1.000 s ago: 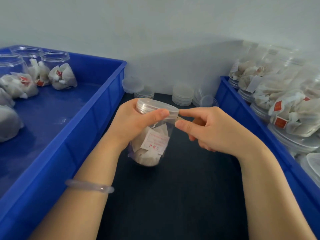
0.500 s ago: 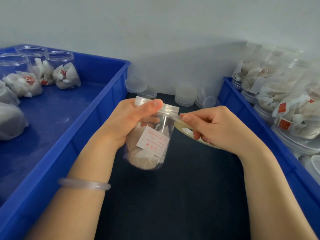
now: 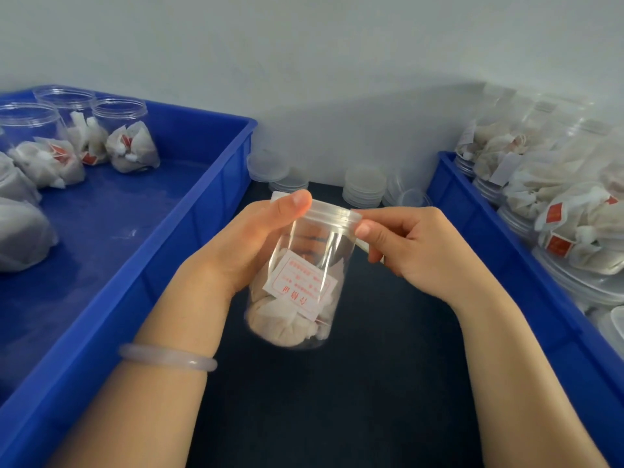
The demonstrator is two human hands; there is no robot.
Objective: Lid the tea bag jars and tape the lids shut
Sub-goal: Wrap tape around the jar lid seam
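- Left hand (image 3: 243, 244) grips tea bag jar (image 3: 304, 292), thumb on lid (image 3: 332, 212); jar nearly upright (slightly tilted).
- Right hand (image 3: 415, 251) pinches tape (image 3: 364, 244) against lid's right rim.

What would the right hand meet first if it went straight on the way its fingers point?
The lid of the jar in the left hand. The right hand, pinching tape, points left with its fingertips seemingly at the lid's rim; contact unclear.
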